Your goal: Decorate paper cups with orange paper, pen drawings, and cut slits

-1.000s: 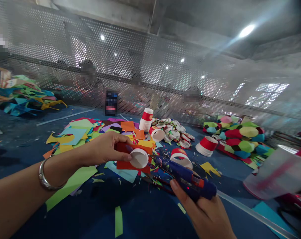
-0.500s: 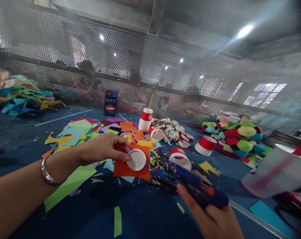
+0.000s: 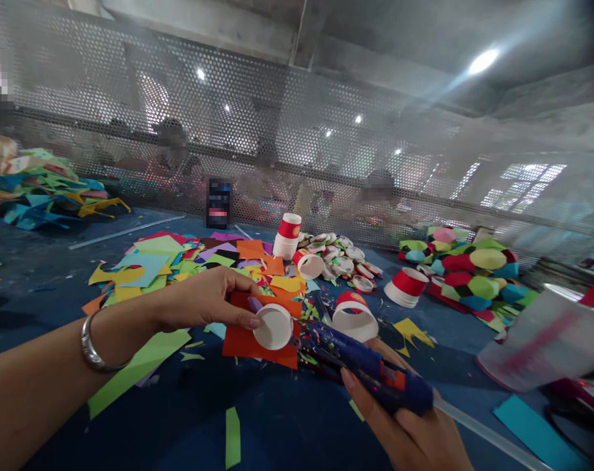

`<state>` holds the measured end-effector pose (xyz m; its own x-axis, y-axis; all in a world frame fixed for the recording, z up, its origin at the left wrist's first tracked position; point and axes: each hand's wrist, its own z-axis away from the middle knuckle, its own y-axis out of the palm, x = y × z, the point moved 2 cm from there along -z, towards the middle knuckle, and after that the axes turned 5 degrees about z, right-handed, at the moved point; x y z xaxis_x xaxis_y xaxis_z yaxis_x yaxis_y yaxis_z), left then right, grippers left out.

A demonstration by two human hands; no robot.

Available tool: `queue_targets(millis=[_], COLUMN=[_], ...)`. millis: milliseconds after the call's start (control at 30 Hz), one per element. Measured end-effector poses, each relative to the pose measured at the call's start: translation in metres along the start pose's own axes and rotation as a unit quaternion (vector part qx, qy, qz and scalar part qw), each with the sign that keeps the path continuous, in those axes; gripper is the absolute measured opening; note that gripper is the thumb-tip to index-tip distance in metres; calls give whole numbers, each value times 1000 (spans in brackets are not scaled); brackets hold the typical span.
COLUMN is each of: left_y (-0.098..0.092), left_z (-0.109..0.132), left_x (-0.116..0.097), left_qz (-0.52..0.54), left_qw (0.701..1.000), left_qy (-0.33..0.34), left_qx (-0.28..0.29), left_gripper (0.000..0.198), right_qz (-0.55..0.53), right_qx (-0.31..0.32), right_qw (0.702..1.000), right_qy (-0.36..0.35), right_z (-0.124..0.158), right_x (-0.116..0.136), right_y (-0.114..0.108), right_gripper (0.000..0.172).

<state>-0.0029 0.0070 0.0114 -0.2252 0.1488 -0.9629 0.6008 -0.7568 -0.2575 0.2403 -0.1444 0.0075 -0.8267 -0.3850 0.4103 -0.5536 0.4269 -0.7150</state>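
Observation:
My left hand [image 3: 218, 297] pinches a white paper-cup bottom [image 3: 273, 327] by its left rim, with small purple paper pieces [image 3: 254, 303] sticking out at its side. An orange paper sheet [image 3: 238, 343] lies behind and under the disc. My right hand [image 3: 409, 412] is wrapped round a blue hot glue gun [image 3: 360, 356], a clear glue stick [image 3: 488, 428] running out of its rear. The gun's nozzle points left and is at the disc's right edge; whether it touches cannot be told. Scissors [image 3: 321, 363] lie partly hidden under the gun.
Cut red-and-white paper cups [image 3: 407, 286] stand and lie beyond my hands, near a heap of cup bottoms [image 3: 341, 261]. Coloured paper scraps [image 3: 150, 258] cover the table's middle left. Paper-covered pieces [image 3: 473, 268] and a clear plastic cup [image 3: 537, 333] are at right. A perforated screen [image 3: 258, 98] rises behind.
The glue gun has moved left, bringing its nozzle to the disc's edge. My left hand has shifted slightly right and down with the disc, and the orange sheet has shifted too.

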Motion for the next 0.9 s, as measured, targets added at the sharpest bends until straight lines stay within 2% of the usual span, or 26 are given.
queue_targets(millis=[167,700,900], left_y=[0,0,-2], left_z=[1,1,0], left_x=[-1,-1,1], left_qz=[4,0,-1], left_qw=[1000,1000,999], left_qy=[11,11,15], left_qx=[20,26,34], left_gripper=[27,28,28], right_qz=[4,40,35], right_qx=[5,8,-24], right_qw=[1000,999,998], right_qy=[7,-25,-45], right_z=[2,4,9], right_x=[-2,-2,-8], right_y=[0,1,7], right_gripper=[20,15,14])
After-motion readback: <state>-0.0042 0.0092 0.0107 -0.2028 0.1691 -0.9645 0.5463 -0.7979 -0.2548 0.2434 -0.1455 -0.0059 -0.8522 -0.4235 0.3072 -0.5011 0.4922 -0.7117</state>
